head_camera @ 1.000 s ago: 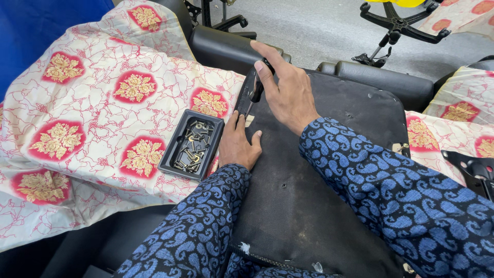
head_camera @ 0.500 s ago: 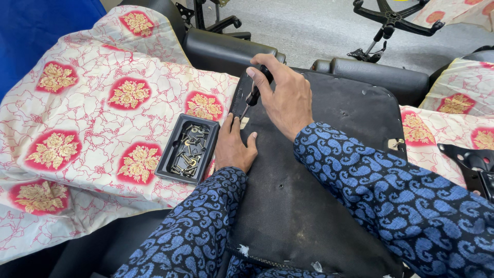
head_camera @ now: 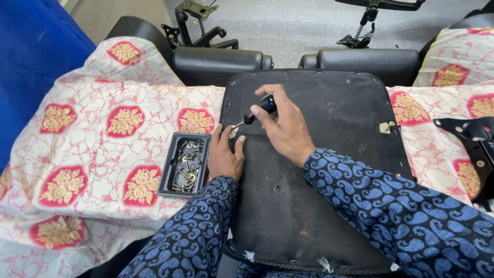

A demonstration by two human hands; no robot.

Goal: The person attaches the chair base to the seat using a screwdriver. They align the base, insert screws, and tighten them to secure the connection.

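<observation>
A black chair seat base lies upside down in front of me on a patterned cloth. My right hand grips a black-handled screwdriver, its tip pointing down-left at the base's left edge. My left hand rests flat on that edge just below the tip, fingers pressed on the fabric. A small dark tray with several screws and metal bits sits right beside my left hand. Both sleeves are dark blue with a paisley print.
A white and red flowered cloth covers the surface. Black padded armrests lie beyond the seat base. A black metal bracket sits at the right. Chair bases stand on the grey floor; a blue surface is at left.
The camera view has shifted so the seat base is centred. My right hand with the screwdriver has tilted lower toward the left edge; my left hand stays pressed beside the tray.
</observation>
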